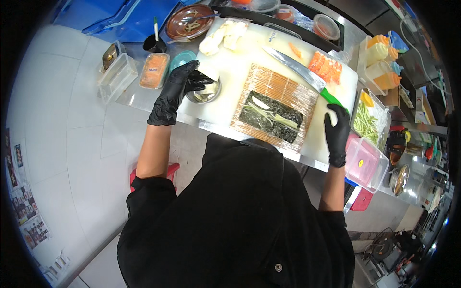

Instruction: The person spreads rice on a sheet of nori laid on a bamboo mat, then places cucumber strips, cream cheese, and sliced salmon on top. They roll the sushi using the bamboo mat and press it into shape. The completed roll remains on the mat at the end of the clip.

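My left hand (183,81), in a black glove, reaches over a round metal bowl (212,96) of pale slices. A pale piece (208,71) shows behind its fingers; whether they grip it is unclear. My gloved right hand (337,135) is curved with thumb and fingers apart, beside the green handle of a chef's knife (293,66). Between my hands, a plastic-wrapped bamboo rolling mat (264,81) lies on the white cutting board (248,39). The dark nori sheet (252,124) on it bears green strips (284,120) and one pale slice (260,103).
Orange-and-white seafood pieces (325,67) lie beyond the knife. To the right are a tray of green strips (365,122), squeeze bottles (385,64) and a clear plastic container (365,163). At left stand an orange-filled tub (154,70), a black cup (155,45) and a brown bowl (178,27).
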Available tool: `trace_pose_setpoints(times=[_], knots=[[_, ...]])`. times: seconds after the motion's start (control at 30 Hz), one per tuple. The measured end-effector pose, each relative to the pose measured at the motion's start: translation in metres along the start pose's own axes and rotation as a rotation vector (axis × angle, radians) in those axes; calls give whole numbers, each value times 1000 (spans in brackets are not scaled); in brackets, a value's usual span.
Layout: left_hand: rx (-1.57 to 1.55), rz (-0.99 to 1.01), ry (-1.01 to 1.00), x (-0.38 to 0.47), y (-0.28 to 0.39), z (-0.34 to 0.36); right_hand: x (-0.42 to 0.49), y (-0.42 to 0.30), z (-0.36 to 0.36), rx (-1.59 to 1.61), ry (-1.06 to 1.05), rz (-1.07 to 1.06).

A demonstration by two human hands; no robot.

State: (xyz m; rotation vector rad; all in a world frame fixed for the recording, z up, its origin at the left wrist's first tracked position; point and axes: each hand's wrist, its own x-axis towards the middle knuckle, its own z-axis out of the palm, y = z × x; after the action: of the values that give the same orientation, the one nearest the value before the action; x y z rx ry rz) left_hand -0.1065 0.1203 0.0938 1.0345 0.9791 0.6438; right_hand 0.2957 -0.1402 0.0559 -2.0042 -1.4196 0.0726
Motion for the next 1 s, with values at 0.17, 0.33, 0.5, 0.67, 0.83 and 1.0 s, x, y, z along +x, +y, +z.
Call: trace_pose_setpoints(times=[0.17, 0.33, 0.5, 0.67, 0.83, 1.0], knots=[[-126, -104, -232, 2, -21, 73, 28, 65, 2, -141, -151, -117], [-137, -220, -442, 19, -38, 151, 48, 67, 18, -274, -207, -67], [70, -198, -550, 11, -70, 211, -10, 33, -36, -153, -215, 111], [407, -54, -659, 2, -115, 293, -112, 3, -92, -37, -86, 381], [700, 186, -737, 7, -146, 337, -186, -8, -88, 247, 57, 512], [892, 559, -629, 20, -155, 345, -208, -10, -70, 121, 57, 698]])
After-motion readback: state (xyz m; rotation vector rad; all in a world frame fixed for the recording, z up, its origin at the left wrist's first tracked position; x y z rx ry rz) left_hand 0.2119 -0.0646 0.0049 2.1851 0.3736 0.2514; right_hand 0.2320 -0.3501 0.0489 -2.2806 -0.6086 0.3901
